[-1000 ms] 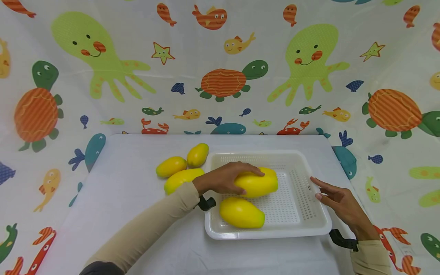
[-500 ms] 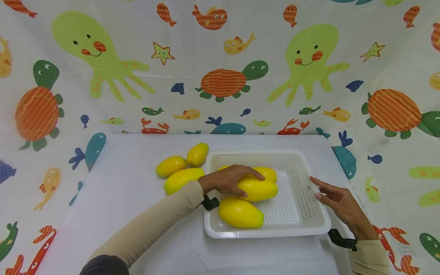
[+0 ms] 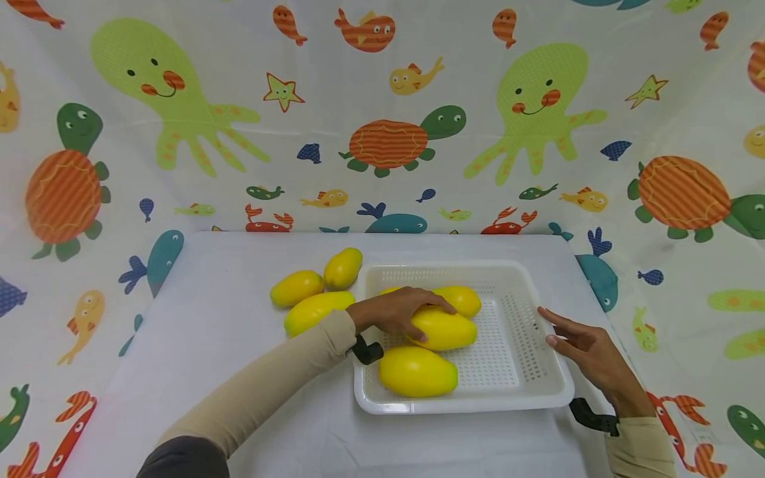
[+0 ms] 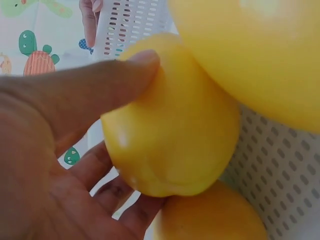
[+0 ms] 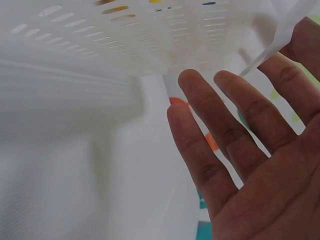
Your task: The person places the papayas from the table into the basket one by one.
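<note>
My left hand grips a yellow mango with a green tip inside the white perforated basket. In the left wrist view my thumb lies over the top of this mango and fingers reach under its near end. Another mango lies at the basket's front left. A further mango sits behind the held one, partly hidden by my hand. My right hand touches the basket's right rim with its index finger and thumb; in the right wrist view its other fingers are extended below the rim.
Three more mangoes, a back one, a left one and a front one partly behind my left forearm, lie on the white-covered table left of the basket. A sea-animal printed curtain hangs behind the table.
My left hand has brought the held mango slightly toward the front of the basket, uncovering the mango behind it. The front mango has rolled a little left. My right hand stays at the rim.
</note>
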